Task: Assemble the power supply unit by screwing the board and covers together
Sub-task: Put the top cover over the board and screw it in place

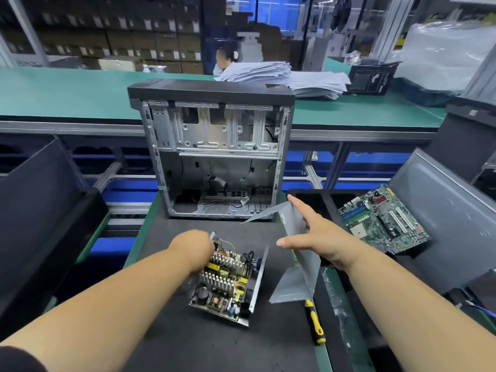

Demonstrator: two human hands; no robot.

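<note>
- The power supply board (226, 284) lies near the middle of the dark, matte bench (204, 342), seated in a shallow sheet-metal base cover (258, 280) whose right wall stands up as a thin grey flange. The board is crowded with finned aluminium heat sinks, yellow-taped transformers and a dark round capacitor.
- The left hand (194, 247) reaches in from the lower left with the forearm stretched out. It sits at the far end of the board where loose wires come off; it is blurred, and whether the fingers grip anything cannot be told.
- The right hand (312, 237) holds the bent, smooth grey metal top cover (295, 285) tilted above the bench, just right of the board. The index finger points up along the cover's upper fold, the thumb sticks out to the left, and the other fingers wrap behind the sheet.
- A screwdriver (314, 322) with a yellow-and-black handle lies on the bench below the cover's lower corner.
- An open computer case (214, 154) of bare stamped steel with a black top stands upright behind the board, with drive bays and cables showing inside.
- A green motherboard (382, 220) rests tilted in a dark tray (440, 200) at the right.
- On the green-topped bench behind are stacked papers (281, 76), and a person (225, 59) sits beyond.
</note>
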